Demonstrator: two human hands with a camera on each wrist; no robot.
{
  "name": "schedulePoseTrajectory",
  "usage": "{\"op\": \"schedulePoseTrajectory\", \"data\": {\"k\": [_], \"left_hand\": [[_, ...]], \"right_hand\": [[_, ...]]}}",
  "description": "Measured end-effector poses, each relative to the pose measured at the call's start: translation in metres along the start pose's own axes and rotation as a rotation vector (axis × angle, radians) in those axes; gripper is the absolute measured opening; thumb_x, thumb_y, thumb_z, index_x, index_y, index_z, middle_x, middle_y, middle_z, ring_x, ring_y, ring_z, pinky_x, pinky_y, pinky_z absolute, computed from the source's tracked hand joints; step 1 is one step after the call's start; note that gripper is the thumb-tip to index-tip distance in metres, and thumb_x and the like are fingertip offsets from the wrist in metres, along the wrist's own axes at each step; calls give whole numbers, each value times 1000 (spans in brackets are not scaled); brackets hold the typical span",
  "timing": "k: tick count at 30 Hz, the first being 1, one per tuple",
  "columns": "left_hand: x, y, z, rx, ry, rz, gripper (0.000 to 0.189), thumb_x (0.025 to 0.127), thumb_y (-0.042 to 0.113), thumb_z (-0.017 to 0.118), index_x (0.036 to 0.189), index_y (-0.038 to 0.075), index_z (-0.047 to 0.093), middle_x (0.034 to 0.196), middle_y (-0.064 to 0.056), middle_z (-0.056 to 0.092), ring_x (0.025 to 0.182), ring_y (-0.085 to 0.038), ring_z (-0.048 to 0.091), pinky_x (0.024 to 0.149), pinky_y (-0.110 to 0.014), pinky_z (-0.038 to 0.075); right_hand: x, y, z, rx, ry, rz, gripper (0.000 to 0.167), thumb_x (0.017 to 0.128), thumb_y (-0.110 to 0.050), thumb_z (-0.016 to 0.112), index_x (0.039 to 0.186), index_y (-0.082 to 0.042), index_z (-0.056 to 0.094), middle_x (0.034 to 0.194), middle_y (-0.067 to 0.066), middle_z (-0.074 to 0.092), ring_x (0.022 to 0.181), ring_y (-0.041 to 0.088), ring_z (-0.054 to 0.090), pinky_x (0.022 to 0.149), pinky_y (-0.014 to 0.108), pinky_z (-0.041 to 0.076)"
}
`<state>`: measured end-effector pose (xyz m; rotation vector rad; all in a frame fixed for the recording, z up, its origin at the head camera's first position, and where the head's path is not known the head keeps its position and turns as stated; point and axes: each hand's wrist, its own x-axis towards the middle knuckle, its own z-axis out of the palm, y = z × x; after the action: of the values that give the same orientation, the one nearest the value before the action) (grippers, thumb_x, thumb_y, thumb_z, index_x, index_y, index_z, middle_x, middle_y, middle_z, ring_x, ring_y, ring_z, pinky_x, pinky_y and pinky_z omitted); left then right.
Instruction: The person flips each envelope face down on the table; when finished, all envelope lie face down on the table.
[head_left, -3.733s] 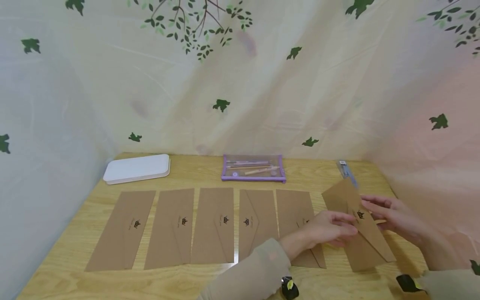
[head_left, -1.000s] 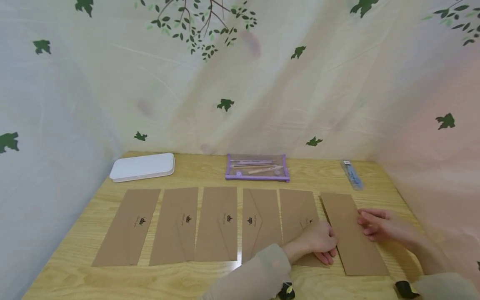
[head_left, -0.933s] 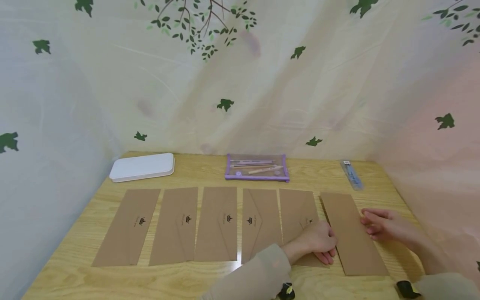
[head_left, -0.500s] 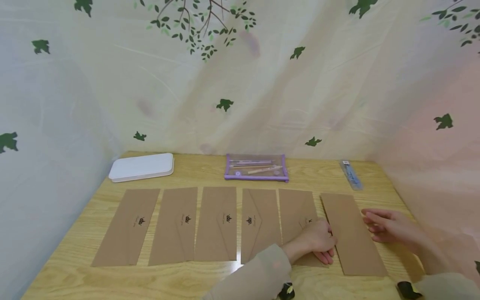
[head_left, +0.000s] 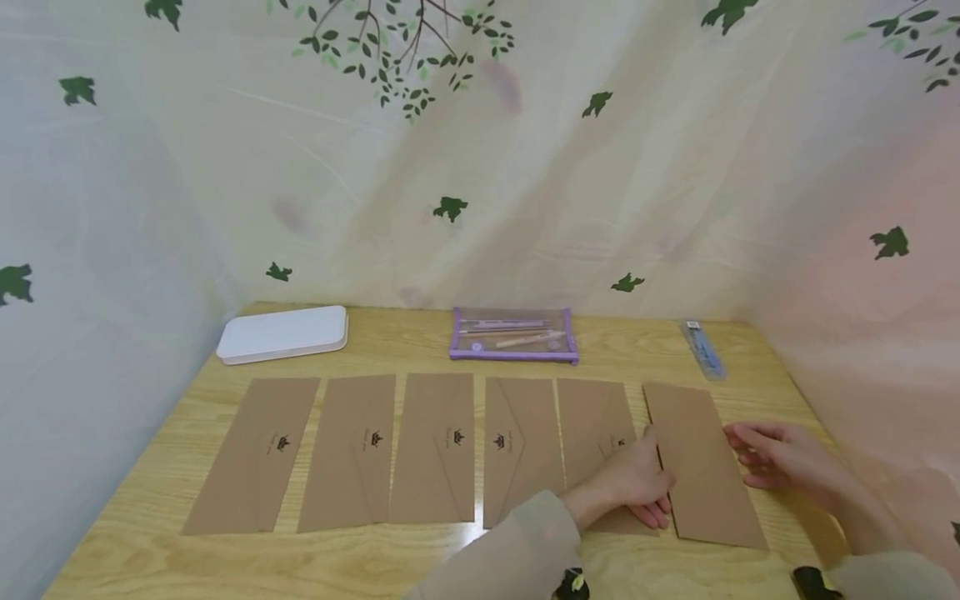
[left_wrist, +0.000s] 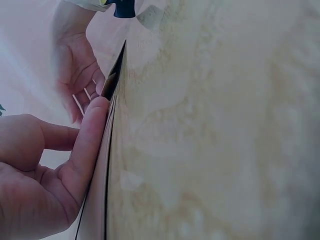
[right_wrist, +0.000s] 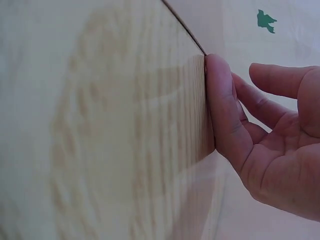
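A brown kraft envelope (head_left: pixel 705 467) lies plain side up at the right end of a row of similar envelopes. My left hand (head_left: pixel 628 477) touches its left edge with the thumb and partly covers the neighbouring envelope (head_left: pixel 596 408), which has a crown print. In the left wrist view, the left hand (left_wrist: pixel 55 170) lies along the envelope's edge. Beside the right edge is my right hand (head_left: pixel 783 457), its fingers loosely bent and grasping nothing. The right wrist view has one digit of the right hand (right_wrist: pixel 270 150) low at the table surface; exact contact with the envelope is unclear.
Several more crown-printed envelopes, such as the leftmost one (head_left: pixel 251 458), are spaced across the wooden table (head_left: pixel 300 567). Behind them are a white case (head_left: pixel 283 333), a purple-edged see-through pencil pouch (head_left: pixel 513 333) and a small blue packaged item (head_left: pixel 702 350). Patterned fabric (head_left: pixel 360 192) encloses the table.
The rightmost envelope, earlier tilted in both hands with its crown side showing, now lies plain side up. In the last half second it has turned slightly, its near end shifting left.
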<state>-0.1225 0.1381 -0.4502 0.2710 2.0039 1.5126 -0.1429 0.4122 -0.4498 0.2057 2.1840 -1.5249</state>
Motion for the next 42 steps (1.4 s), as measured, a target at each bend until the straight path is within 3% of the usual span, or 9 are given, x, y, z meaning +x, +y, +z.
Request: {"op": "schedulePoseTrajectory", "data": {"k": [10,12,16,19,24,30,33,37,42], "left_hand": [[0,2,-3,11,-25,-15,72,98,6,63,157,5,22,59,-9,65,42,-21,63,41,-31,56],[1,1,-5,-8,-36,-13,72,98,6,64,157,5,22,60,-9,66,42,-21,63,40,-31,55],[1,-1,-8,-58,-59,-1,72,97,7,66,155,6,23,57,-11,64,38,-19,58,37,-30,53],[-1,1,-13,-51,-79,22,76,96,9,69,156,9,22,51,-11,59,34,-16,52,33,-29,49],[-9,8,-31,13,-80,97,83,95,14,73,160,10,22,57,-10,62,36,-15,50,34,-28,48],[-20,13,-59,234,-24,237,72,94,21,74,155,7,38,76,5,64,54,-8,58,52,-20,51],[-26,10,-69,298,15,291,64,93,21,73,148,2,47,87,3,66,67,-3,58,62,-16,49],[-32,4,-80,367,78,299,58,94,26,73,144,5,54,113,-7,68,94,-8,62,79,-19,51],[-39,-2,-91,444,145,286,53,96,31,71,142,11,57,138,-5,61,125,-17,56,102,-30,48]], "right_hand": [[0,-1,1,35,10,3,33,109,-28,51,127,-4,66,104,-9,67,86,12,67,77,38,62],[0,-1,1,44,0,-4,34,109,-27,50,128,-4,65,105,-11,67,88,11,66,78,38,62],[-2,-5,3,32,1,-33,47,109,-27,49,138,11,52,108,-13,67,91,10,66,79,38,62],[-7,-11,10,-47,38,-89,59,109,-26,50,145,19,36,117,-3,68,92,8,66,78,36,62],[-14,-23,27,-219,133,-223,60,109,-28,51,147,14,37,133,21,61,97,3,67,78,30,61],[-20,-43,48,-190,81,-339,57,109,-27,51,151,8,37,141,4,57,111,2,63,86,27,58],[-19,-51,61,-146,12,-370,56,110,-24,49,153,9,33,149,16,49,117,3,60,91,26,56],[-13,-58,77,-109,-38,-365,58,110,-25,49,154,8,31,155,32,34,119,4,58,95,27,54],[-7,-63,90,-71,-58,-320,65,109,-28,51,155,9,25,158,32,28,131,19,51,98,29,53]]}}
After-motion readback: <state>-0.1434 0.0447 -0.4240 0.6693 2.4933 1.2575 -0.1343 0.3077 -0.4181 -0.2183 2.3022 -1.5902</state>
